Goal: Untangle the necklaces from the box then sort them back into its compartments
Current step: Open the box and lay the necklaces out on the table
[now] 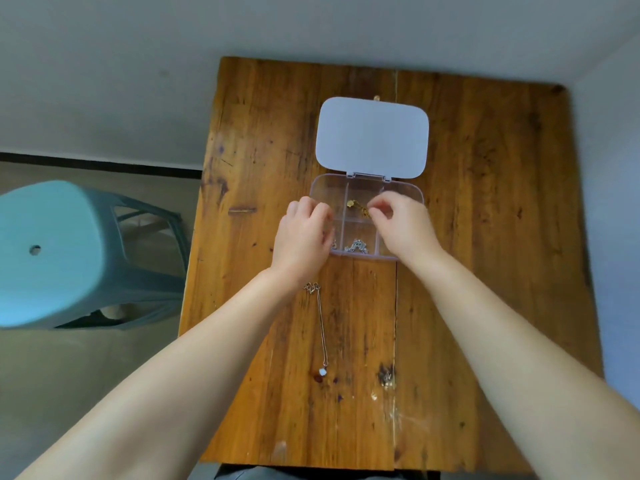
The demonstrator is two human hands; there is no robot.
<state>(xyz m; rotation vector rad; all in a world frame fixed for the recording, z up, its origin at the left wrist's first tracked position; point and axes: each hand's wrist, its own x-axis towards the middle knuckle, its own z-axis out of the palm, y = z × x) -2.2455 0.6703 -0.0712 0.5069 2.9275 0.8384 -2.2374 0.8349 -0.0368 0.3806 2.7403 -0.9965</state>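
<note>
A clear plastic compartment box (329, 183) lies open on the wooden table, its white lid (372, 136) folded back. A gold necklace (356, 206) sits in the far middle compartment, and my right hand (401, 225) pinches its near end. A silver chain (356, 245) is bunched in the near middle compartment. My left hand (304, 237) rests curled over the box's left side, hiding those compartments; what it holds is hidden. A thin silver necklace with a white pendant (322, 327) lies stretched out on the table below my left wrist.
The wooden table (485, 237) ends at its left edge, where a teal plastic stool (59, 251) stands on the floor. A small gold bit (376, 97) lies behind the lid. White walls stand beyond the table's far and right sides.
</note>
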